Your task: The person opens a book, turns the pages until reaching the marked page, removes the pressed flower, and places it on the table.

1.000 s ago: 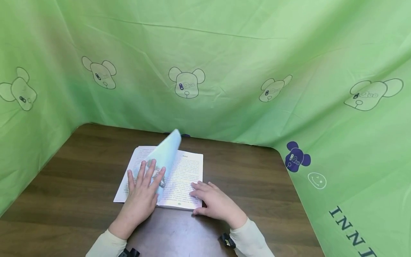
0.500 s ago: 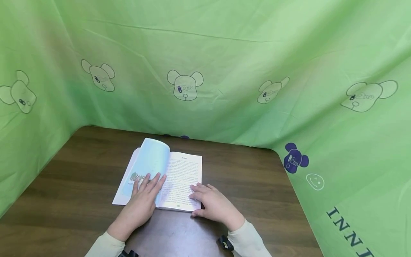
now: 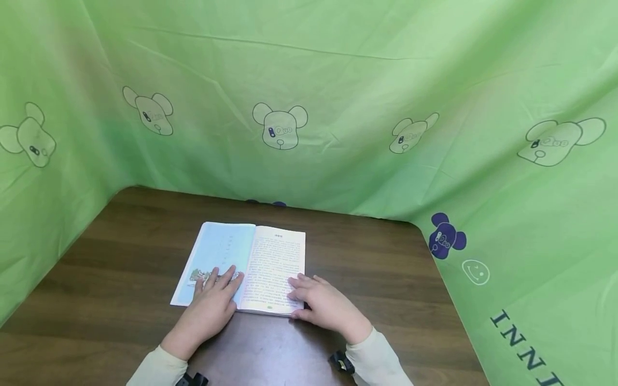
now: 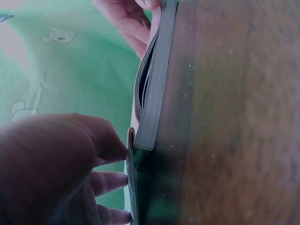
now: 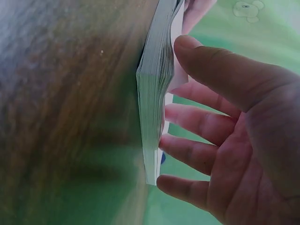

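Note:
An open book (image 3: 275,257) lies flat on the brown wooden table. Its left page (image 3: 217,244) is light blue with a small drawing near the bottom; the right page carries dense printed text. My left hand (image 3: 212,305) rests on the lower part of the blue page, fingers spread, fingertips against the paper in the left wrist view too. On the lower right edge of the text page lies my right hand (image 3: 328,305), with its fingertips on the paper and the thumb at the bottom corner. The thick stack of pages (image 5: 154,103) shows edge-on in the right wrist view.
A green cloth (image 3: 338,177) with bear-head prints hangs behind the table (image 3: 376,257) and along both sides. Black wrist straps (image 3: 341,362) sit at the cuffs of the pale sleeves (image 3: 379,359).
The blue page, raised and curled a second ago, has turned over to the left and now lies flat. My left hand has come down with it; my right hand has stayed in place.

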### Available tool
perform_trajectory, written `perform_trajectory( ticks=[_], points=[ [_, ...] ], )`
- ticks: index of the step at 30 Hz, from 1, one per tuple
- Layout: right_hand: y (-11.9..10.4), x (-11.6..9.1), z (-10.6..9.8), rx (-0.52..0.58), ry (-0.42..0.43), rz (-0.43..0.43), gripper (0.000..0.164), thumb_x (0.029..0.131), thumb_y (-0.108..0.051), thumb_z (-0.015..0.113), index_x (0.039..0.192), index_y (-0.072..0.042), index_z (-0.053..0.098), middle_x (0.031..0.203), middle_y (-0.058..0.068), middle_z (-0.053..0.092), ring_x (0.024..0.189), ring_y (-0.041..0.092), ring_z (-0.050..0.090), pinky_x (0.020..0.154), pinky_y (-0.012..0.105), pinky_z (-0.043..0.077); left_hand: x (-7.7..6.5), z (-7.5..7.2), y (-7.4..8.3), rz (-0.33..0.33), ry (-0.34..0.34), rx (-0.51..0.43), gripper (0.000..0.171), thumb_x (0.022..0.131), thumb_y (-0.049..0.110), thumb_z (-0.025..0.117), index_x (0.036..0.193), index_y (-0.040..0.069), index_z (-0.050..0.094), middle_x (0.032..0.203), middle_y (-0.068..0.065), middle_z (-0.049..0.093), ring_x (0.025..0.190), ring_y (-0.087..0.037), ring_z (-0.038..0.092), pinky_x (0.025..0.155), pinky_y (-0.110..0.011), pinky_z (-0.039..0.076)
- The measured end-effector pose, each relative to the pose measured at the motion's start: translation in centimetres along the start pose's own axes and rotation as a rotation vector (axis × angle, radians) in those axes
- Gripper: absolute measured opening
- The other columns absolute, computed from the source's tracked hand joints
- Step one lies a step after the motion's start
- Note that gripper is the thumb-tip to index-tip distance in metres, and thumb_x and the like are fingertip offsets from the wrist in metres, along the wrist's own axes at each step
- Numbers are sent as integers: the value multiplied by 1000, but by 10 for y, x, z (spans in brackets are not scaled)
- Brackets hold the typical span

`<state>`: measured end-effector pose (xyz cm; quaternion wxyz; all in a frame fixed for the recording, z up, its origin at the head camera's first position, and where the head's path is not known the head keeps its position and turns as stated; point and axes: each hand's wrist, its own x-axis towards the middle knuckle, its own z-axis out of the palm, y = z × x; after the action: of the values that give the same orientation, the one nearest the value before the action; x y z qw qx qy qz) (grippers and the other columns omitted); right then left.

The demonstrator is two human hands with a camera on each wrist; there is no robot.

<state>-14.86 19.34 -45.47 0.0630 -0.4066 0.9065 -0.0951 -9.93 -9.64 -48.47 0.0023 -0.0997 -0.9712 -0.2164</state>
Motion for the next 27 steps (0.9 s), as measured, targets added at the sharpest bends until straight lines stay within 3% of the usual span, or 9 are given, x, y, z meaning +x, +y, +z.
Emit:
perform_trajectory(
  ticks=[3,7,11,16,20,23,27],
  points=[
    [1,0,0,-25,6,-28,23,95,-31,74,111,-15,77,145,8,61,139,30,54,113,58,40,0,0,-1,5,-1,-4,51,103,28,59,151,11,52,162,-16,40,149,-53,28,113,-79,18],
    [2,0,-2,-59,17,-66,8,95,-24,73,100,-18,77,142,8,64,136,30,57,111,57,43,1,0,-2,14,2,4,59,100,39,65,150,10,53,161,-17,41,149,-53,28,113,-79,18],
    [2,1,-4,-70,30,-85,4,95,-20,72,95,-18,75,140,8,65,134,30,59,109,57,45,5,1,-3,38,23,18,59,96,36,72,146,8,58,159,-17,44,149,-50,31,112,-80,18],
    [2,0,-5,-56,61,-87,5,96,-21,71,92,-19,72,137,8,67,131,30,61,108,56,47,7,2,-2,121,45,-4,48,94,25,76,138,12,65,156,-10,50,150,-45,32,111,-81,18],
    [4,2,-4,-68,106,-106,12,97,-21,70,105,-13,72,123,5,74,126,29,65,104,52,51,5,3,-2,154,46,-11,39,94,20,75,133,16,70,151,-4,56,150,-45,32,112,-80,19],
    [5,3,-4,-58,156,-120,11,97,-21,69,106,-13,70,98,-3,73,101,19,72,91,41,56,4,4,-2,156,39,-17,36,96,23,73,131,18,72,149,-2,58,150,-45,32,110,-81,18],
    [5,3,-5,-33,223,-97,2,99,-21,67,98,-20,68,85,-13,65,73,7,60,74,31,54,3,4,-3,154,11,-46,42,97,36,70,135,18,70,153,-1,54,152,-45,29,110,-82,16]
  ],
)
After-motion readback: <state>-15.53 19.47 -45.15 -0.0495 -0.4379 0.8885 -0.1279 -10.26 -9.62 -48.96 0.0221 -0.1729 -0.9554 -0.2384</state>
